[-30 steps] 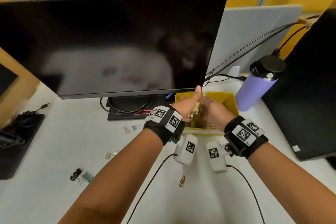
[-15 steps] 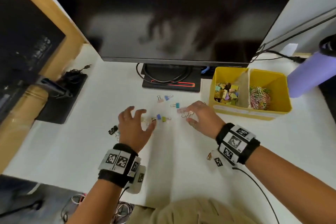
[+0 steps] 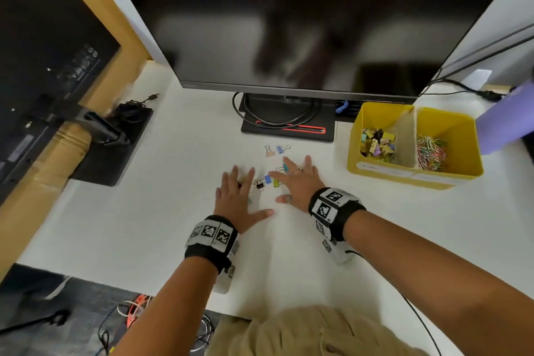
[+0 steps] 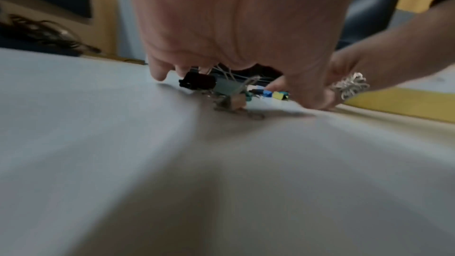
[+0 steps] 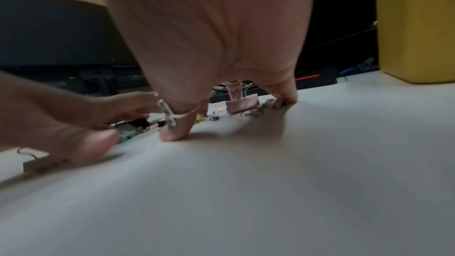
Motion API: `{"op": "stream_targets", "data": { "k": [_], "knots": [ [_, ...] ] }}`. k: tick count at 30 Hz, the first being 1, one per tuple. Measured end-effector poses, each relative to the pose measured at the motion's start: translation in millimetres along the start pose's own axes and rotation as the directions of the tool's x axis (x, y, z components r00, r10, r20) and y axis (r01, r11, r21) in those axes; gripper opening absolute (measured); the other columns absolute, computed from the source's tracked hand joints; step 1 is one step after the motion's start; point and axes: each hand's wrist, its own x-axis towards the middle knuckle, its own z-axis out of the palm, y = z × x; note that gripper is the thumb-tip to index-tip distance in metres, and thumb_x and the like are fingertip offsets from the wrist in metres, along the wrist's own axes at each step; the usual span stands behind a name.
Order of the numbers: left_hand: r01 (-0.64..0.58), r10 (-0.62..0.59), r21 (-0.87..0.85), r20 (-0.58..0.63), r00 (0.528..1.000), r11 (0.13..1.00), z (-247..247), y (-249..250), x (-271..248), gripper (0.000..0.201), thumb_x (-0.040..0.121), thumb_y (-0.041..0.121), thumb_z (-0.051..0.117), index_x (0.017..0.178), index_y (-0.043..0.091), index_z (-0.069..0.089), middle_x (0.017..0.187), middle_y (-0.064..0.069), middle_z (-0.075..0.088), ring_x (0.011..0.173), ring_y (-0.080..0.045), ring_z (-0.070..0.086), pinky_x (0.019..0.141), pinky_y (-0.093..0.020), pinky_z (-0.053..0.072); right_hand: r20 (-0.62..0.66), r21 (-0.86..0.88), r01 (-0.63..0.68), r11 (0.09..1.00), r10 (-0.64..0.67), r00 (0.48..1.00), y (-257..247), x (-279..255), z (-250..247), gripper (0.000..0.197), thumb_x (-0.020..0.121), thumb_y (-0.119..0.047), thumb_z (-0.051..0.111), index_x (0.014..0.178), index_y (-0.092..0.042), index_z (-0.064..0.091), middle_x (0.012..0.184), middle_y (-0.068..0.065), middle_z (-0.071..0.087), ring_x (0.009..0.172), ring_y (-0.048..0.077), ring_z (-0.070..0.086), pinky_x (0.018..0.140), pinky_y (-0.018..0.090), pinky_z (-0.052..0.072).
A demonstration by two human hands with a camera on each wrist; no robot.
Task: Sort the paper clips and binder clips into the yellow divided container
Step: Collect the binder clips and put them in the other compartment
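Observation:
The yellow divided container point(image 3: 378, 173) stands on the white desk at right, with binder clips point(image 3: 375, 144) in its left compartment and coloured paper clips point(image 3: 431, 151) in its right. Loose binder clips lie mid-desk: black point(image 3: 260, 184), blue point(image 3: 267, 179), yellow-green point(image 3: 276, 183), and farther back pink point(image 3: 270, 152) and blue point(image 3: 279, 149). My left hand point(image 3: 235, 199) and right hand point(image 3: 297, 182) lie flat with spread fingers on either side of the cluster. The left wrist view shows fingertips over a black clip point(image 4: 197, 82); the right wrist view shows a pink clip point(image 5: 242, 104) under the palm.
A large monitor point(image 3: 289, 23) and its black stand base point(image 3: 289, 127) with cables sit just behind the clips. A purple bottle point(image 3: 502, 121) stands right of the container. A black pad with a cable bundle point(image 3: 115, 147) is at left. The desk's front edge is near my lap.
A second ago both hands were at the container; they came back to the desk. Since half a second ago they have flattened and closed in around the clip cluster.

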Motion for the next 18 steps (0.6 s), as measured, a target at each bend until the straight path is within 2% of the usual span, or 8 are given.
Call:
{"op": "stream_targets", "data": {
  "k": [2,3,5,7,10,13,16,18],
  "knots": [
    [-0.065,0.064,0.108,0.012,0.998,0.992,0.6,6.2,10.3,0.083,0.081,0.063,0.044,0.146,0.034,0.001,0.158,-0.009,-0.004,0.145,-0.033,-0.001,0.116,-0.050,0.015,0.000,-0.012,0.022,1.000,-0.022,1.000,3.1,-2.5,-4.1,0.054,0.092,-0.030,0.049,0.141,-0.029,0.025,0.156,0.008,0.011,0.138,0.050,0.001,0.114,0.055,0.012],
    [-0.083,0.083,0.164,0.005,0.997,0.983,0.0,9.2,12.9,0.072,0.087,0.055,0.042,0.146,0.035,0.005,0.158,-0.008,0.000,0.144,-0.033,0.005,0.115,-0.048,0.019,-0.002,-0.028,0.034,0.999,-0.034,0.999,5.8,-2.4,-4.5,0.051,0.094,-0.025,0.047,0.141,-0.025,0.027,0.155,0.009,0.015,0.139,0.046,0.006,0.115,0.051,0.018],
    [-0.096,0.108,0.246,-0.032,0.994,0.964,-0.9,14.1,15.3,0.061,0.091,0.049,0.041,0.144,0.037,0.014,0.156,-0.008,0.010,0.139,-0.031,0.019,0.108,-0.045,0.030,-0.014,-0.060,0.052,0.997,-0.053,0.998,11.6,-2.6,-2.7,0.047,0.096,-0.017,0.042,0.141,-0.020,0.029,0.154,0.010,0.021,0.141,0.038,0.012,0.114,0.045,0.026],
    [-0.096,0.114,0.279,-0.049,0.992,0.956,-1.1,18.7,15.0,0.055,0.091,0.046,0.042,0.141,0.037,0.022,0.151,-0.008,0.019,0.130,-0.030,0.030,0.099,-0.042,0.038,-0.040,-0.061,0.060,0.996,-0.063,0.997,15.6,-7.2,-2.3,0.045,0.096,-0.010,0.039,0.140,-0.016,0.030,0.152,0.012,0.024,0.141,0.032,0.018,0.113,0.041,0.029],
    [-0.122,0.142,0.306,-0.045,0.989,0.944,-1.0,23.5,19.9,0.044,0.093,0.035,0.042,0.135,0.028,0.032,0.139,-0.012,0.032,0.113,-0.031,0.039,0.085,-0.036,0.047,-0.115,0.016,0.045,0.999,-0.043,0.993,18.7,-16.4,-7.5,0.041,0.091,0.000,0.042,0.130,-0.009,0.045,0.142,0.018,0.038,0.130,0.032,0.036,0.105,0.039,0.037],
    [-0.219,0.215,0.416,0.056,0.975,0.883,-2.7,25.8,27.1,0.036,0.096,0.020,0.035,0.132,0.023,0.034,0.138,-0.008,0.034,0.111,-0.033,0.038,0.084,-0.036,0.044,-0.147,0.011,0.046,0.999,-0.044,0.988,20.2,-17.9,-11.4,0.036,0.089,0.003,0.042,0.123,-0.006,0.051,0.129,0.019,0.046,0.116,0.034,0.044,0.093,0.039,0.044],
    [-0.241,0.222,0.461,0.096,0.970,0.854,-6.9,33.6,30.4,0.034,0.099,0.023,0.030,0.130,0.017,0.040,0.135,-0.010,0.035,0.115,-0.035,0.036,0.084,-0.039,0.038,-0.149,-0.001,0.048,0.999,-0.048,0.988,22.7,-12.3,-9.4,0.036,0.088,0.004,0.043,0.122,-0.005,0.049,0.121,0.021,0.048,0.109,0.036,0.048,0.089,0.041,0.048],
    [-0.201,0.177,0.424,0.095,0.979,0.883,-9.8,41.1,30.0,0.032,0.097,0.021,0.034,0.126,0.012,0.045,0.132,-0.014,0.037,0.112,-0.037,0.038,0.078,-0.039,0.037,-0.155,0.078,0.044,0.996,-0.032,0.987,23.4,-10.1,-8.9,0.029,0.085,0.006,0.046,0.113,-0.001,0.053,0.113,0.021,0.046,0.102,0.037,0.052,0.088,0.043,0.049]
  ]
}}
